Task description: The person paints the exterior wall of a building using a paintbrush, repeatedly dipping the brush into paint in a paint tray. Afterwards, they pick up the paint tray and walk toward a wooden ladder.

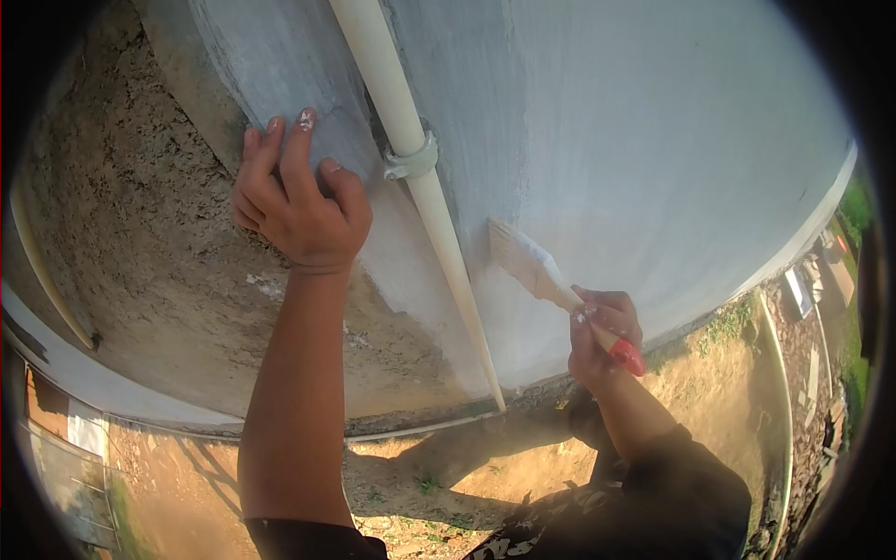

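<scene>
My right hand (605,338) grips a paintbrush (534,266) by its red-tipped wooden handle. White paint coats the brush, and its bristles touch the wall (635,140) just right of the pipe. White specks dot the fingers. To the left of the pipe, my left hand (303,201) rests on the wall with its fingers apart and nothing in them; one fingertip carries white paint. Between both hands runs a cream pipe (439,219), held by a paint-smeared clamp (412,159). The wall looks whitish around the pipe, while rough brown surface (140,187) shows at the left.
A second thin pipe (51,280) curves along the far left of the wall. Below lies dry sandy ground (532,471) with shadows and small plants. Boards and debris (814,383) lie at the right, beyond a pale strip (782,373).
</scene>
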A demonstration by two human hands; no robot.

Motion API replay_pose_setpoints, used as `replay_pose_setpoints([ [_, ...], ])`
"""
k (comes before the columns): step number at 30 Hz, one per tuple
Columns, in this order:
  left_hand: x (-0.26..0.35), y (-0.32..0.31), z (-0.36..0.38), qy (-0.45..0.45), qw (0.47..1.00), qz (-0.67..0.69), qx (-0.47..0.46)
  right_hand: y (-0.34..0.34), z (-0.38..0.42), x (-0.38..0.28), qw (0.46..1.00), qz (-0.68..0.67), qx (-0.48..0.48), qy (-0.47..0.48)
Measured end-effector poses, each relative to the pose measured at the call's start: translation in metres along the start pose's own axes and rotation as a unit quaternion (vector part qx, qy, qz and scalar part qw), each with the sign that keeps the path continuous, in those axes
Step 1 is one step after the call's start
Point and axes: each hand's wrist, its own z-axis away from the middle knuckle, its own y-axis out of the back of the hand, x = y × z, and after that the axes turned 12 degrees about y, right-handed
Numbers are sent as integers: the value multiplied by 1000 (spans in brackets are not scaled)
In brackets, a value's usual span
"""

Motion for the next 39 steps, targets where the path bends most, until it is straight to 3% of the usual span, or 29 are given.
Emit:
replay_pose_setpoints([
  [2,0,1,1,2,1000,5,-5,2,-2,-2,998,-53,-2,-17],
  [7,2,2,1,2,1000,2,-7,-5,-10,8,999,-17,-32,-14],
  [9,1,1,1,0,1000,-1,-5,-5,-7,0,998,10,3,67],
  [13,-1,3,1,-12,1000,-7,-20,-3,-6,-3,996,-79,-36,-7],
  [17,2,1,0,-5,1000,4,4,-7,-9,1,999,20,-19,35],
  [21,0,2,1,-3,1000,-10,-11,-3,-7,-6,999,0,16,42],
  [23,1,2,1,3,1000,-3,-4,-2,-9,-4,998,-35,-47,-28],
  [29,1,1,0,5,1000,-3,-5,-5,-12,6,1000,16,-8,22],
  [32,0,0,1,-3,1000,5,1,-4,-13,4,997,-76,3,-4],
  [34,0,0,1,-5,1000,10,7,-8,-18,7,999,-4,-45,-7],
  [37,1,1,1,-2,1000,-4,-1,-13,-15,2,999,-8,16,28],
  [39,1,1,0,-1,1000,-5,0,-10,-16,-5,999,-10,-1,45],
])
